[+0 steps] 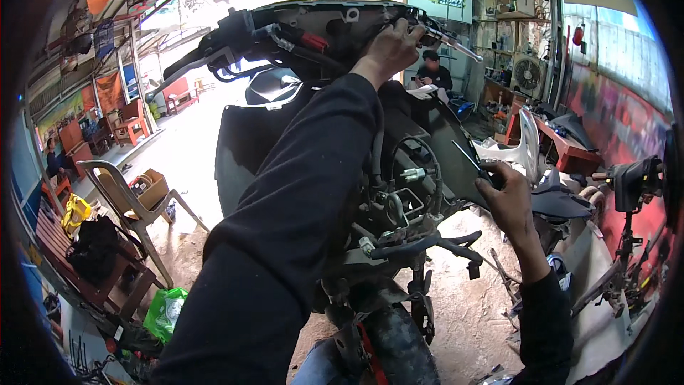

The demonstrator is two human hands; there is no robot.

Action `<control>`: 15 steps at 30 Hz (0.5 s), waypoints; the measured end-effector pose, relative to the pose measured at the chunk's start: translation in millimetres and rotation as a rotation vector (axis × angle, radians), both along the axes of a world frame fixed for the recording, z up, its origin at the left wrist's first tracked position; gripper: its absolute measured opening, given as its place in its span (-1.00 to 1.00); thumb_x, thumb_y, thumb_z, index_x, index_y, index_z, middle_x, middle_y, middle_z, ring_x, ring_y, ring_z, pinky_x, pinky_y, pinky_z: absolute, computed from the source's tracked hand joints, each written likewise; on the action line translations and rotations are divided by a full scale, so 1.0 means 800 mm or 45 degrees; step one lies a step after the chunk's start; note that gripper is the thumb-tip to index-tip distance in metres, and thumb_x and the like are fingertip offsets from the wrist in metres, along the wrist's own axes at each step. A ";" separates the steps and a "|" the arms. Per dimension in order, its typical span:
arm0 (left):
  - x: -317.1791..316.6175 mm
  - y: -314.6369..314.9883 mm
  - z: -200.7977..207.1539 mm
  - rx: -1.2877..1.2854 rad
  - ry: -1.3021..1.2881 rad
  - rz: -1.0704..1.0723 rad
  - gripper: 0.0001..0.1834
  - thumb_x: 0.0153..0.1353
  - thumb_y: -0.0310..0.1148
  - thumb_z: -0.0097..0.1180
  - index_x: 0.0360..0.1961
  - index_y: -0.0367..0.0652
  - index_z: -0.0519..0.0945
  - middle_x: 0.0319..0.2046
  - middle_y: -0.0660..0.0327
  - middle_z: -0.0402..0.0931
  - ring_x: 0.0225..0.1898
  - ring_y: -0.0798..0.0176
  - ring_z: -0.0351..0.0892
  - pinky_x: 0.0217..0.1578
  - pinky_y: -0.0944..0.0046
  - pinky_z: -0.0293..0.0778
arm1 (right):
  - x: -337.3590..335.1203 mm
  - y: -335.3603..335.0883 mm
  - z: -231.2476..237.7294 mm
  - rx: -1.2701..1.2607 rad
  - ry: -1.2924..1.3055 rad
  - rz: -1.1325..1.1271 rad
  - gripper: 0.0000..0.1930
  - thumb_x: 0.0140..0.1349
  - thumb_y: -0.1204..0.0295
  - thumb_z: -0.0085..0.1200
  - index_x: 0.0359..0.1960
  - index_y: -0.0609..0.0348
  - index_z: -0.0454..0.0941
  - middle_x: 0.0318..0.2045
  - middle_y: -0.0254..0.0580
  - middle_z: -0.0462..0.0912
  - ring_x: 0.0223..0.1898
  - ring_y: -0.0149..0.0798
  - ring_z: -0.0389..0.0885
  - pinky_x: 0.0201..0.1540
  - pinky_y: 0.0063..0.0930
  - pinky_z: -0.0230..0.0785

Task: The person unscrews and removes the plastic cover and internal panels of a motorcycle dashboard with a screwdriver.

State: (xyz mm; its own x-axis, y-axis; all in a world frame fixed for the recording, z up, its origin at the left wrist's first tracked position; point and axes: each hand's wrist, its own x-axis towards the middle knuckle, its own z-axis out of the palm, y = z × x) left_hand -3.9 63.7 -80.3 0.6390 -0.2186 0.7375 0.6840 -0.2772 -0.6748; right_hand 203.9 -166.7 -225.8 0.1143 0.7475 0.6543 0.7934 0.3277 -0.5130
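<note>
A partly stripped scooter or motorcycle front fills the middle, with bare wiring and connectors showing. My left hand (392, 46) reaches up to its handlebar assembly (335, 18), fingers bent and pressed together at the right half; whatever they pinch there is hidden. Lower right, my right hand (507, 196) is closed around a screwdriver (467, 152), its thin metal shaft pointing up and left beside a dark body panel (452, 146). A white connector (412, 175) hangs on a cable between the panels. Below lie a wiring harness (427, 244) and the front wheel (399, 342).
On the left stand a plastic chair (142, 224) with a cardboard box (149, 192), and a wooden bench (53, 242) carrying bags. A green plastic bag (165, 314) lies near it. Vehicle parts (563, 199) crowd the right side. A person (431, 71) sits at the back.
</note>
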 end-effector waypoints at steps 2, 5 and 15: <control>-0.005 -0.006 0.001 0.033 0.155 0.191 -0.77 -0.07 -0.50 0.14 -0.31 -0.27 0.62 -0.30 0.19 0.41 -0.28 0.16 0.48 -0.40 0.27 0.61 | -0.006 -0.002 0.000 -0.095 0.005 -0.025 -0.68 0.08 0.42 0.17 -0.14 0.34 0.59 -0.35 0.06 0.68 -0.31 -0.14 0.70 -0.19 -0.39 0.48; -0.007 -0.010 0.006 0.098 0.098 0.105 -0.84 -0.06 -0.45 0.18 -0.42 -0.26 0.69 -0.21 0.23 0.47 -0.27 0.24 0.48 -0.37 0.34 0.63 | -0.002 0.007 -0.014 -0.046 0.090 0.037 -0.69 0.07 0.43 0.17 -0.14 0.33 0.60 -0.37 0.05 0.69 -0.33 -0.15 0.70 -0.21 -0.41 0.48; -0.009 -0.010 0.007 0.073 0.195 0.328 -0.71 0.00 -0.40 0.18 -0.23 -0.31 0.65 -0.15 0.25 0.45 -0.27 0.26 0.46 -0.45 0.41 0.66 | -0.002 -0.011 -0.022 -0.070 0.105 0.062 -0.68 0.05 0.42 0.14 -0.16 0.36 0.60 -0.32 0.10 0.69 -0.27 -0.12 0.70 -0.15 -0.38 0.49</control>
State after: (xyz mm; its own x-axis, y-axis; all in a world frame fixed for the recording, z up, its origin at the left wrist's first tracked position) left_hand -10.7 55.4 -74.7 0.7818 -0.0735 0.6192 0.6157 -0.0661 -0.7852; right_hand 202.6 -175.4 -243.1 0.1288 0.7880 0.6020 0.7319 0.3341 -0.5939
